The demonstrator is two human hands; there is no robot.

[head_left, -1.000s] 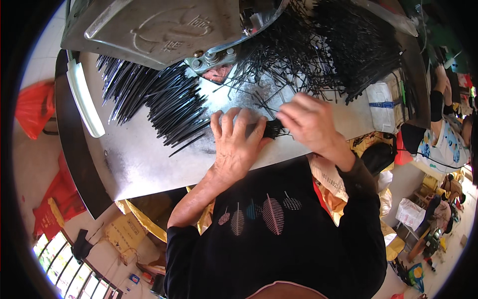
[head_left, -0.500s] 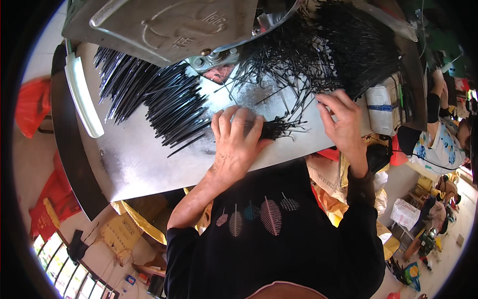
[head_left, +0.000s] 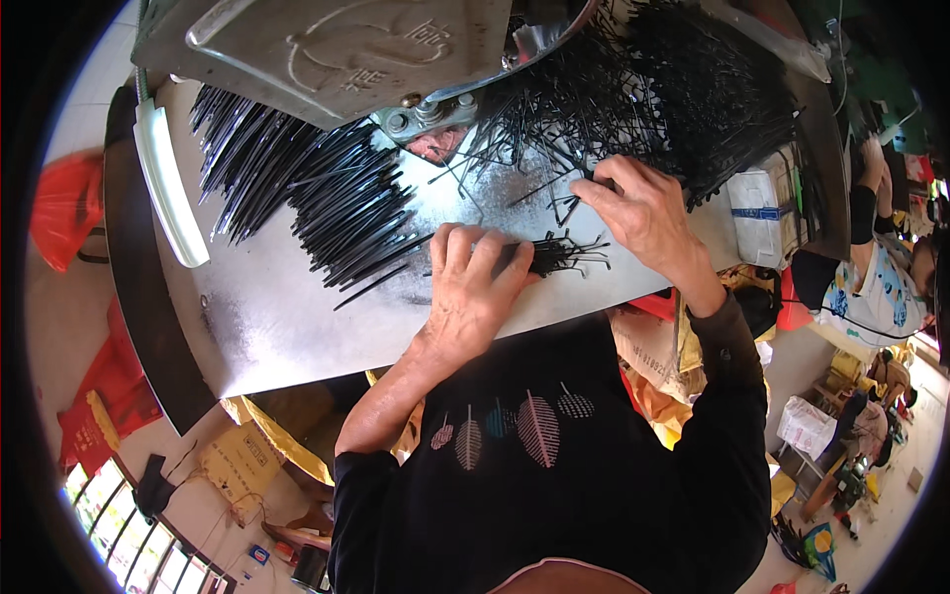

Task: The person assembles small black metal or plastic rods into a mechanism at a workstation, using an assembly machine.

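A small bundle of black rods (head_left: 564, 255) lies near the desk (head_left: 277, 346)'s front edge, the left hand (head_left: 473, 282)'s fingers clamped on it. The right hand (head_left: 641, 213) hovers by the tangled heap (head_left: 584, 114), its grip unclear from here. Straight rods (head_left: 346, 213) lie leftward.

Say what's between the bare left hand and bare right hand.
Head view: thin black rods with bent tips jut from the left hand; then pale grey metal tabletop, plus loose black rods by the right hand.
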